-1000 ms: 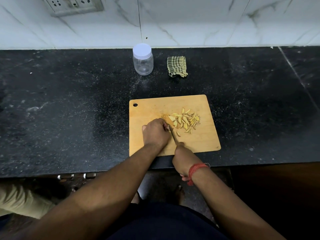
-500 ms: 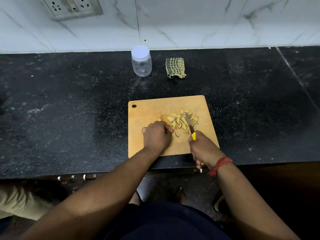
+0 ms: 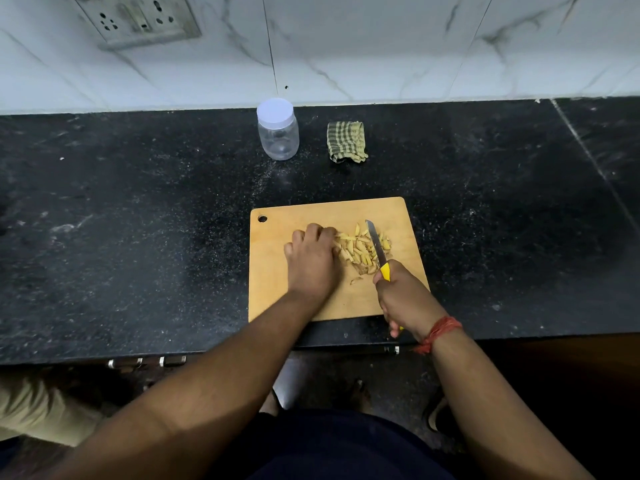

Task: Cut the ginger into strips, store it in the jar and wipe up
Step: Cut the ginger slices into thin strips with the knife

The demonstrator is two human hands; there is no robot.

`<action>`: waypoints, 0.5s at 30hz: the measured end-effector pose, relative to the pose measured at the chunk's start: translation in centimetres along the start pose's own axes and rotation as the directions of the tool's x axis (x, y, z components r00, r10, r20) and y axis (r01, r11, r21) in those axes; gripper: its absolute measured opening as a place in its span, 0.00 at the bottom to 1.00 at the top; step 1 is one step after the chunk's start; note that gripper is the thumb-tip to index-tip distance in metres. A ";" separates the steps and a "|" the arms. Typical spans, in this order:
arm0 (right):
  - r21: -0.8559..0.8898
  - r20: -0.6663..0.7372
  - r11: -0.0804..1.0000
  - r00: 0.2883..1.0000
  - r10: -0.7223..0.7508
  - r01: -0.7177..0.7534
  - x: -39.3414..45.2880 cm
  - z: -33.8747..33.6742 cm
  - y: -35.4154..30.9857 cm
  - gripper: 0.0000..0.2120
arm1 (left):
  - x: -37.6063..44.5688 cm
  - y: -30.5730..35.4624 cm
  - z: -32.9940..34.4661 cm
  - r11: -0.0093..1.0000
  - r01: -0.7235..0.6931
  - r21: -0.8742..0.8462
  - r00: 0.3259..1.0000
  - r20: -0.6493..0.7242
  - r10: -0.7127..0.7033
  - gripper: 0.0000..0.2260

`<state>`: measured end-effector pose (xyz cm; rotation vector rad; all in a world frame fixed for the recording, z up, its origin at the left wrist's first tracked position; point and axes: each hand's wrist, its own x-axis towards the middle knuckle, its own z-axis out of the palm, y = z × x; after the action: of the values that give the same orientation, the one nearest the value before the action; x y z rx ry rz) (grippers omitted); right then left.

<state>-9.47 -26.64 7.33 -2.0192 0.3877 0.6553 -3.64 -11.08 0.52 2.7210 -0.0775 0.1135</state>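
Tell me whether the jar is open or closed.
Closed: the white lid sits on the clear jar, which stands upright on the counter and looks empty.

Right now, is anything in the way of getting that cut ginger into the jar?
Yes: the jar has its white lid on. The black counter between the ginger strips and the jar shows nothing else.

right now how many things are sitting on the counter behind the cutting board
2: a lidded clear plastic jar at the back by the wall, and a folded checked cloth just to its right. Nothing else shows there.
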 end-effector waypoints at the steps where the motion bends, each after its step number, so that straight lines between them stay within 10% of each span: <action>1: -0.004 0.006 1.000 1.000 -0.008 0.008 0.1 -0.1 0.0 0.07 | 0.5 -0.5 -0.3 0.999 -0.035 0.033 0.998 0.045 0.034 0.17; 9: -0.049 0.032 0.998 0.999 -0.042 0.044 0.6 0.1 -1.0 0.07 | 2.6 -1.5 -1.0 0.990 -0.135 0.030 0.969 0.215 0.126 0.08; 15: -0.061 0.060 0.996 0.997 -0.054 0.057 1.1 0.4 -1.5 0.06 | 1.4 -2.5 -0.8 0.959 -0.225 0.170 0.974 0.056 0.219 0.06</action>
<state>-7.91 -25.51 7.52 -2.0577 0.2784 0.6983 -2.14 -8.51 0.41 2.8823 -0.4023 0.1416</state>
